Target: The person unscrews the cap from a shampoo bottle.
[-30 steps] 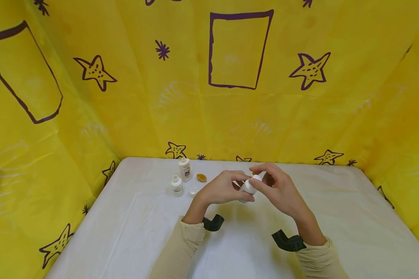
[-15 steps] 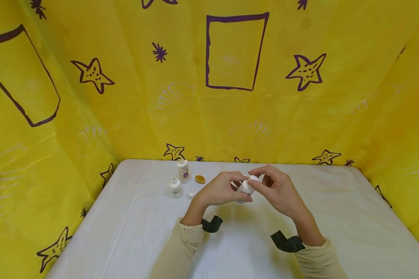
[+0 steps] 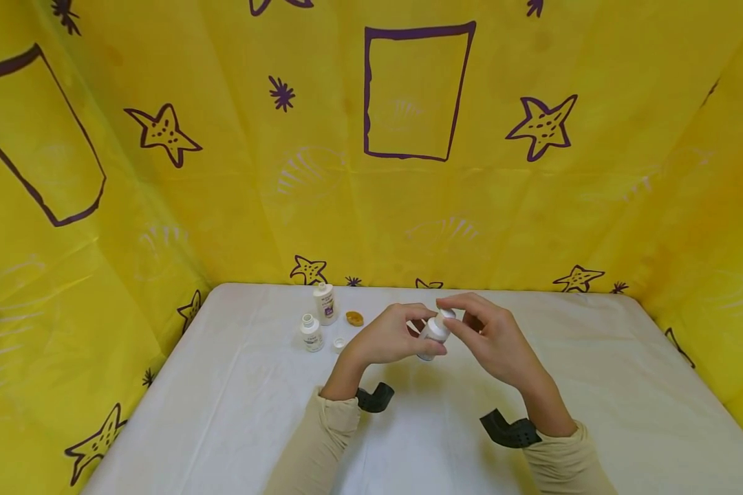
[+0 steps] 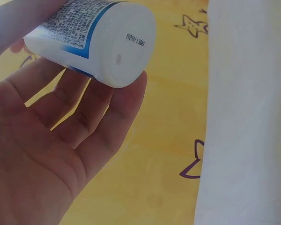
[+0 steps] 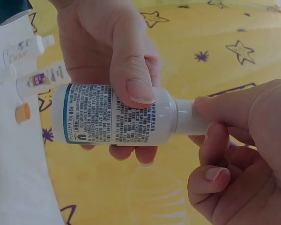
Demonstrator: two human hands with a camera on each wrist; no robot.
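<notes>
My left hand [image 3: 389, 338] grips a small white bottle [image 5: 107, 117] around its body, thumb on one side and fingers on the other. Dense printed text and a blue band cover the label. In the left wrist view, the round bottom of the bottle [image 4: 131, 47] faces the camera. My right hand [image 3: 500, 340] pinches the white cap [image 5: 186, 117] between thumb and fingers, with the cap at the bottle's neck. The bottle is tilted and held above the table. Whether the cap's thread is loose or tight cannot be seen.
On the white-covered table [image 3: 235, 412], left of my hands, stand two capless bottles: a short white one [image 3: 311, 337] and a taller cream one [image 3: 325, 308]. An orange-yellow cap [image 3: 355, 318] and a white cap [image 3: 339, 345] lie beside them. Yellow patterned sheeting [image 3: 322, 206] surrounds the table.
My right fingertips have shifted a little around the cap, the index finger moving slightly left. The left hand keeps its grip on the bottle. The head view has shifted slightly.
</notes>
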